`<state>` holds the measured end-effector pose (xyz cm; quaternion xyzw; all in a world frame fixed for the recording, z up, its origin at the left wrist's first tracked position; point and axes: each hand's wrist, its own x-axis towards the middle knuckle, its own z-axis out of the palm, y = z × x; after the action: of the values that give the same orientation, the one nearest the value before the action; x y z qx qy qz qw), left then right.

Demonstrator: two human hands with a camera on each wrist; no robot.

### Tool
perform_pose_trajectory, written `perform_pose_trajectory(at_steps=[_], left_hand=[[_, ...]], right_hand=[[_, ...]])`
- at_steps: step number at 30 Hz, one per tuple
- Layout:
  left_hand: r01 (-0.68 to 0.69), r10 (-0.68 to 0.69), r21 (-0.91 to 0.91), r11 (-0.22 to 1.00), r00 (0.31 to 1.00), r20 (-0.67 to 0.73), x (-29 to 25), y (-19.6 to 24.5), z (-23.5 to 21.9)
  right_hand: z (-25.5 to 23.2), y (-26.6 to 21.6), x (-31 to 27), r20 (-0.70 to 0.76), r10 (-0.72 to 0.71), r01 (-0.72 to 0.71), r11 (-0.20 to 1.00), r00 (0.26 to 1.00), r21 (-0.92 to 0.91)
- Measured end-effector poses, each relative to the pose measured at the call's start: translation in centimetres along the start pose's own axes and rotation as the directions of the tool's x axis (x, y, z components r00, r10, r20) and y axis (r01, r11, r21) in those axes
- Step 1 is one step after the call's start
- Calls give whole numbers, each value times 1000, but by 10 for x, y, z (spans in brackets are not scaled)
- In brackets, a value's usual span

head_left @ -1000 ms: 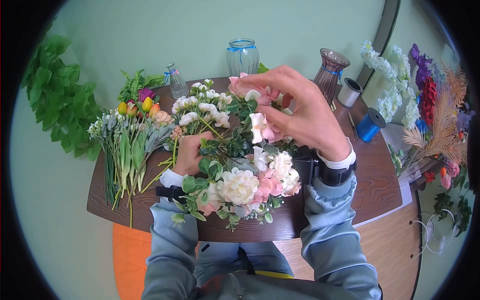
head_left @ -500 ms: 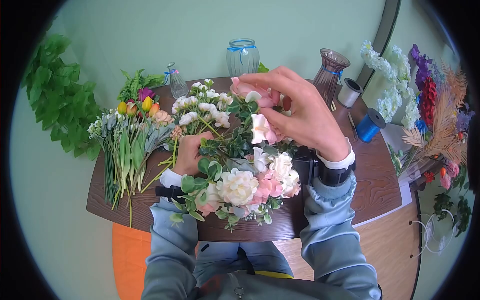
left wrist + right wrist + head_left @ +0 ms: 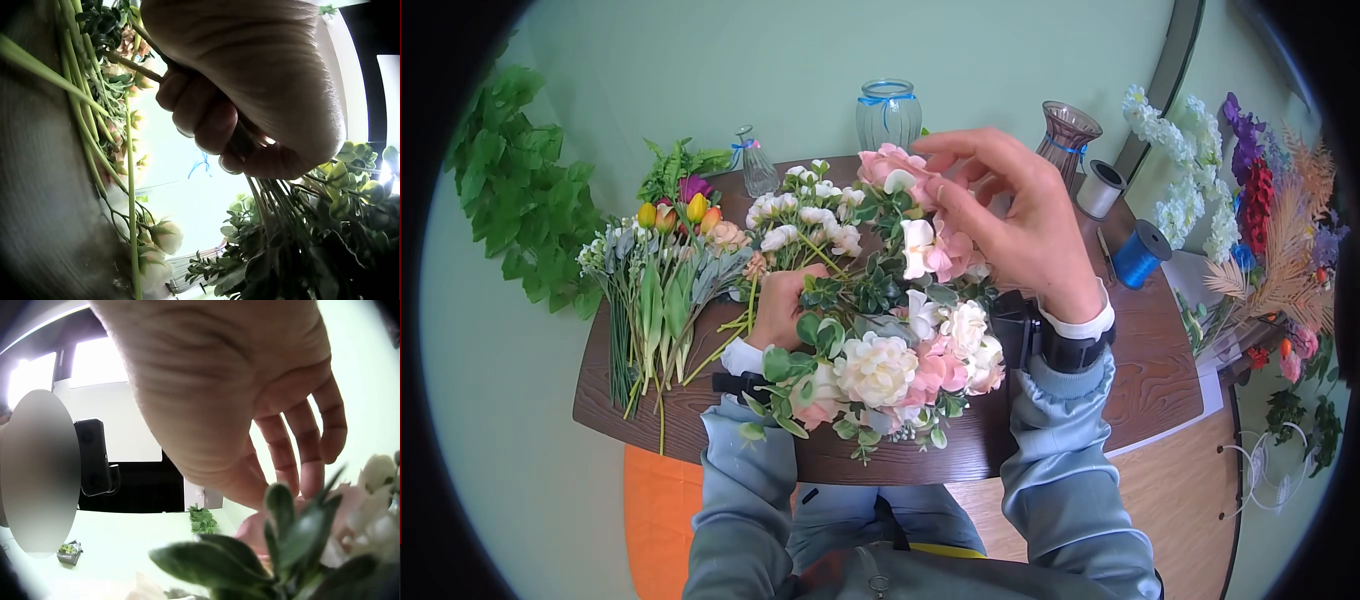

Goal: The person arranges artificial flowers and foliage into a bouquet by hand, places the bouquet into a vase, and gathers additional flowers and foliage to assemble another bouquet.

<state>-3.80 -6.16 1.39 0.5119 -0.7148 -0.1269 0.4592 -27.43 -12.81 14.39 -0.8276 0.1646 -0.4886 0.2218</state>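
Observation:
The left hand (image 3: 778, 305) grips the stems of a bouquet of white and pink flowers (image 3: 878, 370) with green leaves; in the left wrist view its curled fingers (image 3: 215, 125) close round the bundled stems (image 3: 265, 194). At the bouquet's upper right, the right hand (image 3: 1025, 215) has its thumb and fingers at a pink flower (image 3: 892, 170). From the right wrist view, the fingertips (image 3: 306, 487) touch the pink petals (image 3: 253, 531) behind dark green leaves (image 3: 231, 559), fingers gently bent; a firm pinch is not visible.
White flowers (image 3: 780, 238) and a row of tulips and greenery (image 3: 650, 290) lie on the left of the table (image 3: 1140, 370). Glass vases (image 3: 887, 118) stand at the back, with a purple vase (image 3: 1068, 135), white spool (image 3: 1100, 188) and blue spool (image 3: 1141, 254) at right.
The right hand's fingers have spread and lifted slightly off the pink flower, which now shows more fully. The left hand has kept its place on the stems.

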Motion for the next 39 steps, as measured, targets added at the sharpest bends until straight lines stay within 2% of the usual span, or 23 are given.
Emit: perform_pose_trajectory(at_steps=[3,5,9,17,24,29,33,35,39], left_hand=[[-9,9,-11,1000,1000,-9,1,0,0],[-8,8,-11,1000,1000,-5,0,1,0],[-5,5,-11,1000,1000,4,1,2,0],[10,-9,-6,1000,1000,27,1,6,-2],[10,-10,-26,1000,1000,15,2,6,-1],[11,-11,-38,999,1000,10,2,5,0],[1,-1,-36,999,1000,6,0,0,0],[-4,4,-49,999,1000,6,0,0,0],[24,-24,-26,999,1000,10,1,2,0]], right_hand=[[-8,-2,0,-4,-42,42,996,999,-77],[-13,-3,-1,121,-65,80,989,990,-125],[-6,-2,-3,140,-57,70,993,989,-92],[-9,9,-3,251,-164,196,975,954,-107],[-6,6,-3,252,-158,179,982,955,-64],[-8,6,-2,257,-237,258,965,937,-54],[-9,4,-1,289,-215,241,969,933,-60],[-7,5,-1,229,-212,216,976,950,8],[-3,2,0,162,-254,264,963,953,-44]])
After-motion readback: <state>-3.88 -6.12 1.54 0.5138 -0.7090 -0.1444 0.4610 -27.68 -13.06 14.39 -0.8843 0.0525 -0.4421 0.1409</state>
